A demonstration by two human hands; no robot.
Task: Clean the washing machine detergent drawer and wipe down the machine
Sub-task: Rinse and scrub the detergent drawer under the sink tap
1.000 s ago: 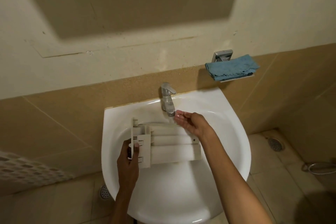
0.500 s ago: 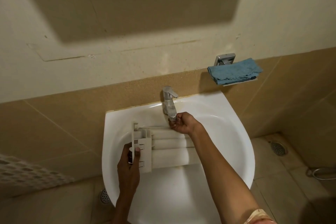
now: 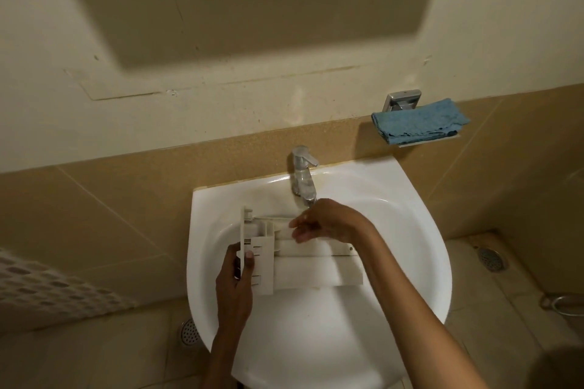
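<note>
- The right hand [image 3: 328, 224] covers the back part of the drawer [image 3: 316, 268]. Its fingers [image 3: 300, 232] are blurred, so it is not clear if they touch the plastic.
- Of the left hand [image 3: 235, 278], the thumb shows on the front panel; the other fingers are mostly hidden behind it.
- Whether water runs from the tap [image 3: 303, 174] cannot be told.
- The drain of the sink [image 3: 410, 230] is hidden under the drawer, and the near rim is cut by the bottom edge.
- The cloth [image 3: 417, 125] hides most of its holder [image 3: 403, 99].
- A dotted thing [image 3: 47, 281] at the left edge is blurred and cut off; what it is cannot be told.
- A metal ring [image 3: 565, 303] is cut by the right edge.
</note>
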